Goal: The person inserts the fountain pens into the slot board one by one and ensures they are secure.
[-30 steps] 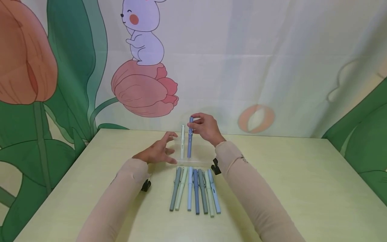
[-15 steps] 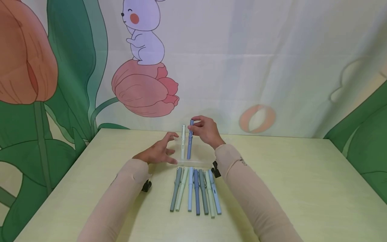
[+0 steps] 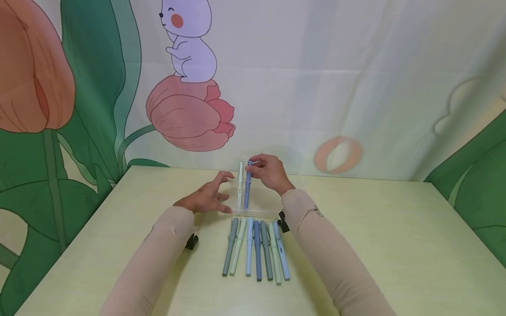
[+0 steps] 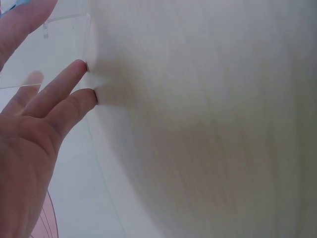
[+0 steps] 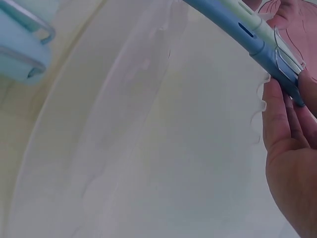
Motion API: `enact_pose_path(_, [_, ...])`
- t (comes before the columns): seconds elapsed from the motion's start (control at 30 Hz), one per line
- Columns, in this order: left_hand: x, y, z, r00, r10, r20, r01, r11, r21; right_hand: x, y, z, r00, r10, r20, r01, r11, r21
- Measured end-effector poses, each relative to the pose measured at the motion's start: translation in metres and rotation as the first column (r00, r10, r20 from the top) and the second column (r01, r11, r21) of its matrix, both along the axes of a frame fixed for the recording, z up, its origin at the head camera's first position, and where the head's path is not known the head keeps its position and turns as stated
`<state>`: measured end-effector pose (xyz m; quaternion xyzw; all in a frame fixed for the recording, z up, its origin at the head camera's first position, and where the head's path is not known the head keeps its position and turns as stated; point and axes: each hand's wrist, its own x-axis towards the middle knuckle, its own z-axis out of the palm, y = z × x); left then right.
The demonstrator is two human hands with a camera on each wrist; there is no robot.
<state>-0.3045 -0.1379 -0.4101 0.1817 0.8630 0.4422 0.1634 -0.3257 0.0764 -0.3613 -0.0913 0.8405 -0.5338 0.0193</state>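
My right hand pinches a blue pen (pale green pen at its nine o'clock); my left hand is spread wide.

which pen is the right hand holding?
The blue pen beside the pale green one on the clear rack: the right hand pinches its top; no other is held.

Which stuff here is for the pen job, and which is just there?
Seems part of the job:
- blue pen, in the right hand
- pale green pen
- clear notched stand, beside the left hand
- seven pens lying in front

Seems just there:
- backdrop
- its cartoon animal and pink tulip
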Motion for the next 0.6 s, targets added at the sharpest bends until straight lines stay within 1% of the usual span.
enact_pose_path(0.1, [-0.0008,-0.0009,-0.0006,1.000,-0.009,-0.004,0.009,1.000,0.002,-0.0003,-0.0005,0.0005,1.000,0.012,-0.005,-0.012,1.000,0.012])
enact_pose_path(0.3, [-0.0011,-0.0008,-0.0010,1.000,-0.005,0.010,0.004,1.000,0.010,0.0010,-0.0005,0.0030,1.000,0.030,-0.001,-0.030,0.999,0.043])
enact_pose_path(0.6, [-0.0015,-0.0009,-0.0012,1.000,0.004,0.025,-0.004,1.000,0.008,-0.0007,0.0009,0.0079,0.998,0.053,0.025,-0.056,0.994,0.095])
